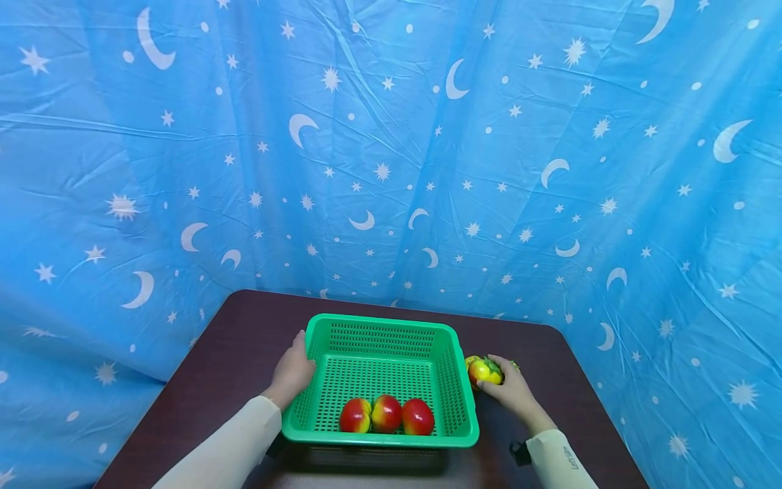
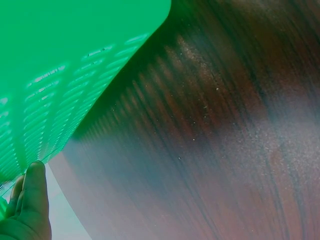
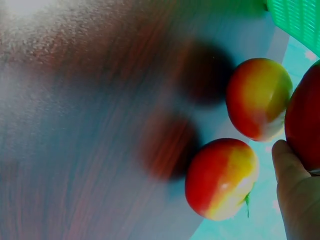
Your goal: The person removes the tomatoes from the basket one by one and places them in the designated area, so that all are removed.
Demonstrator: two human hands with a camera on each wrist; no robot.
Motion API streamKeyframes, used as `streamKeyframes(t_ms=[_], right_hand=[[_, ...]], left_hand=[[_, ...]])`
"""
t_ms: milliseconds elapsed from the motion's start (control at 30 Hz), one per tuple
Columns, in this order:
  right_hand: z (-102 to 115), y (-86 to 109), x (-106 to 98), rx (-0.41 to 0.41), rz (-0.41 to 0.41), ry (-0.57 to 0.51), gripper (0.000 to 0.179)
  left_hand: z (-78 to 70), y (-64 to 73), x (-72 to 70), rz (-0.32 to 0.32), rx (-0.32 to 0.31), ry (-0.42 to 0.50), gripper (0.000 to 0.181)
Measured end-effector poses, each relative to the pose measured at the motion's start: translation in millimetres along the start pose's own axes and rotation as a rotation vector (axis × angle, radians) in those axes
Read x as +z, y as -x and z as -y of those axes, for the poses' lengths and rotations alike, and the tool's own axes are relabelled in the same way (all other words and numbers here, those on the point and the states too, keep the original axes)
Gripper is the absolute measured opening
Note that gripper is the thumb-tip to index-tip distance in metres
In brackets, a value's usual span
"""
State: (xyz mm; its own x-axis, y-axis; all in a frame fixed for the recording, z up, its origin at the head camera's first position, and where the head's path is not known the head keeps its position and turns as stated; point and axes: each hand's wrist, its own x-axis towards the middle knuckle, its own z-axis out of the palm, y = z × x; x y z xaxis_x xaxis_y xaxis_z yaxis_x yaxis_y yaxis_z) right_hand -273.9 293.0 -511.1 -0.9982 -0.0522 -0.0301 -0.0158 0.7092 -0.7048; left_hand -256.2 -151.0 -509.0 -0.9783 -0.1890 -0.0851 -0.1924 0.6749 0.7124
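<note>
A green slotted plastic basket [image 1: 379, 372] stands on the table, with several red-and-yellow fruits, among them a red one [image 1: 418, 417], lined up along its near side. At the basket's left rim, my left hand [image 1: 292, 375] grips the edge; in the left wrist view a finger [image 2: 35, 192] lies at the outer wall. Just outside the right wall, my right hand [image 1: 512, 392] holds a red-and-yellow fruit [image 1: 482, 372] that has green leaf bits by it. The right wrist view shows the thumb against this fruit's red side [image 3: 306, 120].
Two more red-and-yellow fruits, an upper one [image 3: 259, 99] and a lower one [image 3: 221, 179] with a thin green stem, lie on the dark brown table [image 1: 244, 333] near my right hand. Behind the table hangs a blue curtain [image 1: 391, 149] with white moons and stars.
</note>
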Motion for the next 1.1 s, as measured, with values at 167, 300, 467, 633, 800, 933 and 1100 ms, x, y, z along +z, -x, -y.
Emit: streamKeyframes(t_ms=[167,300,467,633,800,933,1100], right_hand=[[-3.8,1.4,2.7,0.029,0.006,-0.016,0.074],[-6.0,2.4,3.9,0.038,0.012,-0.04,0.075],[-7.9,5.4,4.2,0.032,0.016,-0.039,0.075],[-8.6,8.9,4.0,0.024,0.017,-0.033,0.075],[-10.0,11.0,5.4,0.02,0.012,-0.021,0.074],[-11.9,12.3,8.0,0.02,0.01,-0.036,0.074],[-16.0,14.5,13.1,0.051,0.013,-0.048,0.075]], left_hand=[[-0.3,1.9,-0.7,0.001,0.004,-0.001,0.074],[-0.8,2.6,-1.2,0.004,0.002,0.0,0.074],[-0.8,1.1,-0.8,0.01,-0.009,0.005,0.075],[-1.0,0.9,-1.1,0.007,-0.006,0.009,0.074],[0.0,1.2,-1.6,-0.003,0.004,0.002,0.074],[-0.9,2.1,-1.9,0.001,0.006,-0.002,0.073],[-2.0,3.3,-2.1,0.004,0.006,-0.001,0.073]])
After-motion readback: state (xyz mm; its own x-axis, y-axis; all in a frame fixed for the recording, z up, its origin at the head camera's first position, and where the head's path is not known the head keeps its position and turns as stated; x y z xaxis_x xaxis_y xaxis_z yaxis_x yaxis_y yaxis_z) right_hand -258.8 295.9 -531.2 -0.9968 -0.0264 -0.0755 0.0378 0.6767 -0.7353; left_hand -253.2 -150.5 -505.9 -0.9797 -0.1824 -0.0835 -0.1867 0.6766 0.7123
